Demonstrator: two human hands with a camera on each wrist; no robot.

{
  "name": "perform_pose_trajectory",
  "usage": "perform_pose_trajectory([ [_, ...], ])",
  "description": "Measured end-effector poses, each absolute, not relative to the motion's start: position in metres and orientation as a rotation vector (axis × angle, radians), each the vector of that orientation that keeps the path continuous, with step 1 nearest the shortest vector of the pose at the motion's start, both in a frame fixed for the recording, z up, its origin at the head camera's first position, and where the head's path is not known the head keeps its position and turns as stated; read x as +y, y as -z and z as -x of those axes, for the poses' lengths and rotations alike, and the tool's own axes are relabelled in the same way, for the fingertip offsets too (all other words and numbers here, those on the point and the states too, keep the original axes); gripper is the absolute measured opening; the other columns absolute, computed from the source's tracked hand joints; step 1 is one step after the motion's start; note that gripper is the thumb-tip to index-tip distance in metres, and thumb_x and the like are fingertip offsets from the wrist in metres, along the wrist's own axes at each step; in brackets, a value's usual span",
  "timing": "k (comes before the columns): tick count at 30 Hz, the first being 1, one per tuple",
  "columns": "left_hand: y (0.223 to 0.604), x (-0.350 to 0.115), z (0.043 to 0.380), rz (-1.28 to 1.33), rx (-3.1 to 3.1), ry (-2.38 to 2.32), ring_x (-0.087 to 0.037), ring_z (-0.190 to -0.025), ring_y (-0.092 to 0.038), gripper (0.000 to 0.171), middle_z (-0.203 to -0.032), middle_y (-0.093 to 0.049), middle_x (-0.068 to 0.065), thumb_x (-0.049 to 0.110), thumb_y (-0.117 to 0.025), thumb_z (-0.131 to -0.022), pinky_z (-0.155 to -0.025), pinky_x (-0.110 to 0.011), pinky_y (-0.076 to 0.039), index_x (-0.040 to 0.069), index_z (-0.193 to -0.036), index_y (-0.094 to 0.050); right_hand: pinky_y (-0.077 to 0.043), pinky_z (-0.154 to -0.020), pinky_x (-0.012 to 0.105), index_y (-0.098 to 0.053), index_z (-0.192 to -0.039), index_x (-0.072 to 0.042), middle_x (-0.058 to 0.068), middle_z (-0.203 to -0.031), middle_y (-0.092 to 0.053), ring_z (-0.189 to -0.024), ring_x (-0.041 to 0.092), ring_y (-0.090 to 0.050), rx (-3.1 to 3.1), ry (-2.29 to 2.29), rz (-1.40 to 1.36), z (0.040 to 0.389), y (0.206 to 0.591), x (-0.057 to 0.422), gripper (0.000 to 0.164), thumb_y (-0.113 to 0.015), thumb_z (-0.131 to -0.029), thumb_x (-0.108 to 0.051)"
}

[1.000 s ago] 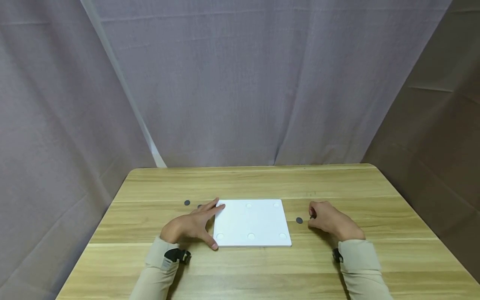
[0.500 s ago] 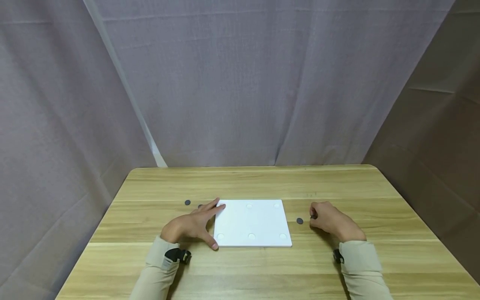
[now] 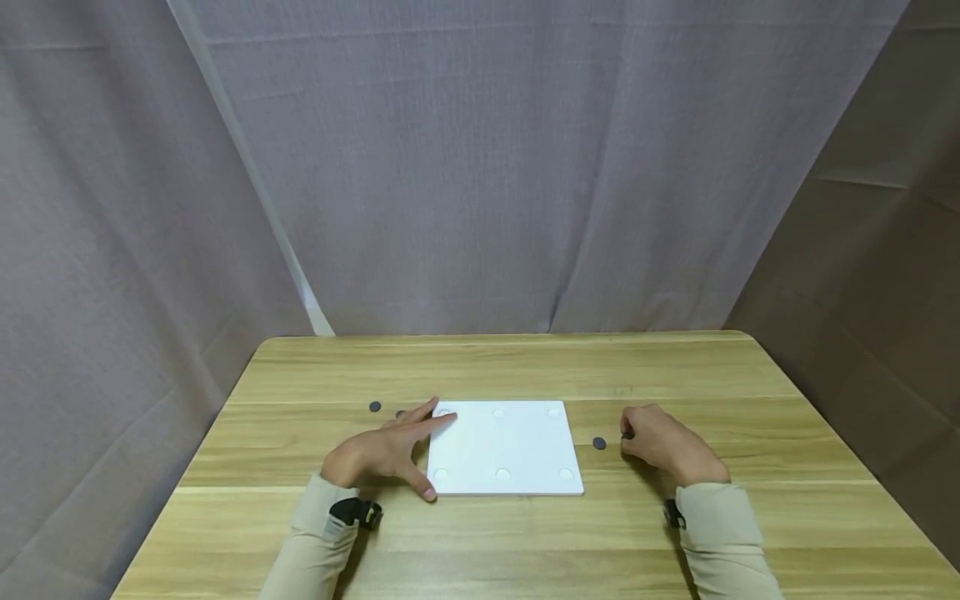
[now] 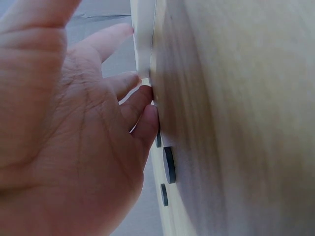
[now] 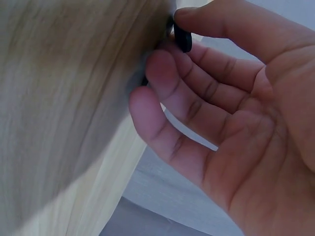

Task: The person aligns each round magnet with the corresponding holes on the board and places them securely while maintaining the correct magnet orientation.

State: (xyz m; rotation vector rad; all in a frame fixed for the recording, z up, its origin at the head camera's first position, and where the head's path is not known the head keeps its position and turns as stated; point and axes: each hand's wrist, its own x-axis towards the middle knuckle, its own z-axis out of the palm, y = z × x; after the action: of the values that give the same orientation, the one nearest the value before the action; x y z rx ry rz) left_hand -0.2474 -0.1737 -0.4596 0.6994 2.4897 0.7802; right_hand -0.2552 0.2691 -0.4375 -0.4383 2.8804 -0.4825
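A thin white board (image 3: 502, 443) with several round recesses lies flat on the table. My left hand (image 3: 386, 454) spans its left side, thumb at the near left corner and index finger laid over the far left part. In the left wrist view, the fingertips of the left hand (image 4: 88, 142) are right at the board's edge. To the right of the board, my right hand (image 3: 660, 442) is low over the table. Its thumb and fingers pinch a small black disc (image 5: 183, 38), seen tilted on edge in the right wrist view.
One black disc (image 3: 599, 443) lies between the board and my right hand. Left of the board are more discs, one (image 3: 375, 407) farther out and another (image 3: 400, 413) partly behind my left fingers. A grey curtain (image 3: 450, 167) hangs behind the wooden table (image 3: 480, 550).
My left index finger has slid slightly farther over the board, baring the far left recess. The right hand stays in nearly the same place with its disc.
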Motion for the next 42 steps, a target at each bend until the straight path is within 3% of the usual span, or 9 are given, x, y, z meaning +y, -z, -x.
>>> perform_pose_trajectory([
  [21,0.459,-0.174,0.246,-0.706,2.472,-0.795,-0.051,-0.159,-0.001,0.122,-0.178,0.005,-0.008,0.041,-0.098,-0.072,-0.117,-0.080,-0.013,0.028,-0.170,-0.025,-0.046,-0.065,0.035,-0.066,-0.090,-0.004,0.003,-0.086,-0.060,-0.074,0.017,-0.052,2.965,0.528,0.528,0.256,0.440,0.260,0.004,-0.069,-0.092,-0.005],
  [31,0.458,-0.174,0.247,-0.739,2.465,-0.786,-0.047,-0.160,-0.001,0.122,-0.178,0.004,-0.010,0.043,-0.097,-0.073,-0.119,-0.078,-0.013,0.027,-0.170,-0.025,-0.052,-0.073,0.039,-0.070,-0.094,-0.004,0.005,-0.089,-0.058,-0.077,0.017,-0.054,3.069,0.543,0.580,0.256,0.442,0.240,0.002,-0.071,-0.094,-0.006],
  [42,0.458,-0.175,0.249,-0.759,2.467,-0.777,-0.042,-0.162,-0.002,0.124,-0.178,0.003,-0.012,0.043,-0.098,-0.072,-0.121,-0.076,-0.013,0.025,-0.170,-0.024,-0.046,-0.069,0.031,-0.068,-0.095,-0.011,-0.001,-0.090,-0.058,-0.078,0.014,-0.050,2.991,0.677,0.732,0.257,0.447,0.215,0.007,-0.073,-0.097,-0.006],
])
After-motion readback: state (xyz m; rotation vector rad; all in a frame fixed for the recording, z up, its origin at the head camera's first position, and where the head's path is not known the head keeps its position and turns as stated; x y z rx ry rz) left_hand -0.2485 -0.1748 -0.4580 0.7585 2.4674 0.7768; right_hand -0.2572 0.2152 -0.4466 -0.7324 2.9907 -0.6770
